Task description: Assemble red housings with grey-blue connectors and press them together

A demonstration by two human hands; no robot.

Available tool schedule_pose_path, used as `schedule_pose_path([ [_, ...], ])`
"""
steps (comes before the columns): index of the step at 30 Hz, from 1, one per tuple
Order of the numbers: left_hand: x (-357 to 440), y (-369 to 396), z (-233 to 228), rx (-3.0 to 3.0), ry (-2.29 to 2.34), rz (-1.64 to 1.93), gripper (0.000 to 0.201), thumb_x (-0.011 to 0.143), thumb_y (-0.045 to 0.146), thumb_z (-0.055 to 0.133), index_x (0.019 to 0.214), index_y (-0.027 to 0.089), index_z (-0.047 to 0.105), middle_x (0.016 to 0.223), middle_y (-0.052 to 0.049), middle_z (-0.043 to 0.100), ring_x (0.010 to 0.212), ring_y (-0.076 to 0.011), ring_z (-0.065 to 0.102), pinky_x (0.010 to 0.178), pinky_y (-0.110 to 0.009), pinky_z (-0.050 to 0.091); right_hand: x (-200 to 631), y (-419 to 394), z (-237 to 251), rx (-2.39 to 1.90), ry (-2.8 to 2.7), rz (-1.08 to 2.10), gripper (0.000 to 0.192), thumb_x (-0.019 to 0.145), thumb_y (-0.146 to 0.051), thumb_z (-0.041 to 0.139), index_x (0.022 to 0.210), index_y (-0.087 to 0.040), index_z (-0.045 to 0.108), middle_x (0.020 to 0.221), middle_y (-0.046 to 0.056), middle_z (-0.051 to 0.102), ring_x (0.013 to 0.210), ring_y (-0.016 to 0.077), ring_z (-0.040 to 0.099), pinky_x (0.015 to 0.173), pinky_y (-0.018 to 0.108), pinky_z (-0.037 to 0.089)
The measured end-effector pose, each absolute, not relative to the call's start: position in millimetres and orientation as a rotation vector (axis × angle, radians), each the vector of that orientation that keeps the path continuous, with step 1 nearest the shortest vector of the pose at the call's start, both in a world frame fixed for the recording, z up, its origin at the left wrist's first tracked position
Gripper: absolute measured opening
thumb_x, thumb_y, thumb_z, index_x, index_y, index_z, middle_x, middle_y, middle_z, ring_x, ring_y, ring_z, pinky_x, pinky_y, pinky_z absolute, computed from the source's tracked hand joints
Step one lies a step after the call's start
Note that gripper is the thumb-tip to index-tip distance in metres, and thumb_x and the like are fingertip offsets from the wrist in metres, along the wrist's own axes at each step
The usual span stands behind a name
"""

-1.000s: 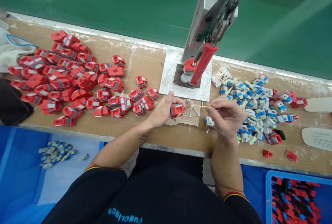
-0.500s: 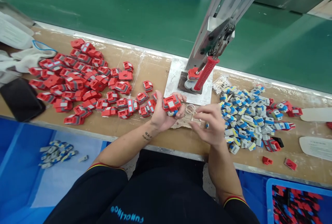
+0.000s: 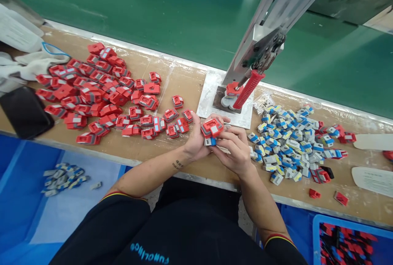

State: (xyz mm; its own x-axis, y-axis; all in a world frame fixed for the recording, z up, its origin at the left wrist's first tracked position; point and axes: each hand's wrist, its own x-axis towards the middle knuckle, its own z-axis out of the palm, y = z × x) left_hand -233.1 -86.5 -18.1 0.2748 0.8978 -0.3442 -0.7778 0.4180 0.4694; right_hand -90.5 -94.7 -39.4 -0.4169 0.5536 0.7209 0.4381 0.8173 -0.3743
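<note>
Left hand (image 3: pixel 196 140): raised just above the front of the workbench (image 3: pixel 172 162), fingers curled round a red housing (image 3: pixel 211 127) with a small grey-and-blue insert (image 3: pixel 210 141) at its underside; housing held tilted, open face up.
Right hand (image 3: pixel 235 150): pressed against the left, fingertips meeting the lower edge of the red housing and the insert; fingers bent and pinching, though whether they grip the insert or only push on it cannot be told.
Pile of red housings (image 3: pixel 101 97): spread over the left part of the bench, well apart from the hands at its far end, near them at its right edge.
Pile of grey, blue and yellow inserts (image 3: pixel 288 142): just right of the right hand; a few red pieces mixed in.
Hand press (image 3: pixel 258 52): metal column on a plate behind the hands; red-gripped lever (image 3: pixel 248 89) angled down; one red part beneath it.
Black phone (image 3: pixel 24 111): far left bench edge.
Blue bin (image 3: pixel 18 183): below left, holding loose inserts.
</note>
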Motion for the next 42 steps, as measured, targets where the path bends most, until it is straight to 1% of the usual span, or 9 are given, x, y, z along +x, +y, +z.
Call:
schedule_pose_path([
  [3, -233, -86, -17, 0.215, 0.634, 1.139, 0.074, 0.092, 0.088, 0.047, 0.074, 0.017, 0.060, 0.097, -0.008, 0.071, 0.079, -0.0173, 0.069, 0.067, -0.028, 0.057, -86, -92, -40, -0.680, -2.064, 0.268, 0.021, 0.090, -0.016, 0.079, 0.098, -0.028, 0.065, 0.097, 0.003, 0.080, 0.092, 0.0232, 0.068, 0.079, 0.041, 0.058],
  [8, -238, -82, -21, 0.313, 0.725, 1.303, 0.067, 0.091, 0.086, 0.052, 0.083, 0.020, 0.060, 0.087, -0.003, 0.068, 0.064, -0.0109, 0.062, 0.059, -0.023, 0.050, -70, -92, -42, -0.660, -1.762, 0.698, 0.043, 0.092, -0.024, 0.078, 0.133, -0.032, 0.065, 0.098, 0.003, 0.072, 0.085, 0.0204, 0.067, 0.070, 0.036, 0.058],
  [13, -243, -83, -33, 0.658, 0.707, 1.309, 0.070, 0.073, 0.086, 0.075, 0.092, 0.020, 0.063, 0.085, -0.002, 0.068, 0.053, -0.0072, 0.052, 0.049, -0.021, 0.038, -67, -93, -40, -0.743, -1.370, 0.941, 0.030, 0.089, -0.040, 0.082, 0.114, -0.033, 0.068, 0.098, 0.001, 0.063, 0.077, 0.0163, 0.066, 0.064, 0.031, 0.057],
  [15, -243, -86, -37, 0.717, 0.701, 1.271, 0.069, 0.075, 0.084, 0.075, 0.098, 0.020, 0.066, 0.088, -0.003, 0.069, 0.053, -0.0063, 0.048, 0.048, -0.021, 0.035, -70, -92, -39, -0.750, -1.322, 0.978, 0.032, 0.088, -0.044, 0.083, 0.111, -0.033, 0.065, 0.098, 0.001, 0.064, 0.075, 0.0159, 0.068, 0.062, 0.030, 0.058],
  [20, -244, -88, -37, 0.626, 0.605, 1.152, 0.065, 0.081, 0.079, 0.074, 0.104, 0.019, 0.069, 0.090, -0.004, 0.068, 0.052, -0.0073, 0.045, 0.047, -0.022, 0.035, -71, -89, -43, -0.678, -1.317, 1.036, 0.039, 0.094, -0.045, 0.076, 0.128, -0.038, 0.059, 0.096, -0.001, 0.067, 0.064, 0.0130, 0.067, 0.051, 0.024, 0.055],
  [24, -247, -88, -32, 0.541, 0.505, 1.076, 0.058, 0.082, 0.071, 0.078, 0.105, 0.018, 0.070, 0.093, -0.005, 0.068, 0.055, -0.0086, 0.049, 0.050, -0.024, 0.037, -68, -90, -45, -0.701, -1.346, 1.041, 0.035, 0.094, -0.045, 0.076, 0.123, -0.036, 0.060, 0.102, 0.001, 0.070, 0.063, 0.0134, 0.070, 0.047, 0.024, 0.054],
  [32, -253, -89, -31, 0.517, 0.448, 1.029, 0.043, 0.083, 0.048, 0.073, 0.110, 0.016, 0.070, 0.101, -0.009, 0.070, 0.059, -0.0106, 0.053, 0.054, -0.026, 0.040, -67, -91, -44, -0.738, -1.390, 0.986, 0.034, 0.095, -0.047, 0.074, 0.122, -0.033, 0.058, 0.104, 0.002, 0.071, 0.068, 0.0157, 0.076, 0.049, 0.024, 0.057],
  [39, -254, -89, -29, 0.495, 0.435, 0.999, 0.042, 0.081, 0.046, 0.073, 0.109, 0.015, 0.070, 0.099, -0.008, 0.069, 0.057, -0.0105, 0.055, 0.052, -0.026, 0.039, -62, -89, -46, -0.715, -1.445, 0.945, 0.027, 0.102, -0.054, 0.060, 0.120, -0.034, 0.055, 0.106, 0.005, 0.071, 0.069, 0.0168, 0.074, 0.049, 0.026, 0.056],
  [42, -254, -89, -29, 0.504, 0.437, 0.997, 0.042, 0.081, 0.046, 0.074, 0.109, 0.015, 0.070, 0.099, -0.007, 0.069, 0.056, -0.0100, 0.054, 0.051, -0.026, 0.039, -60, -89, -45, -0.667, -1.427, 0.983, 0.022, 0.103, -0.049, 0.059, 0.121, -0.036, 0.056, 0.108, 0.004, 0.070, 0.073, 0.0177, 0.075, 0.052, 0.028, 0.058],
])
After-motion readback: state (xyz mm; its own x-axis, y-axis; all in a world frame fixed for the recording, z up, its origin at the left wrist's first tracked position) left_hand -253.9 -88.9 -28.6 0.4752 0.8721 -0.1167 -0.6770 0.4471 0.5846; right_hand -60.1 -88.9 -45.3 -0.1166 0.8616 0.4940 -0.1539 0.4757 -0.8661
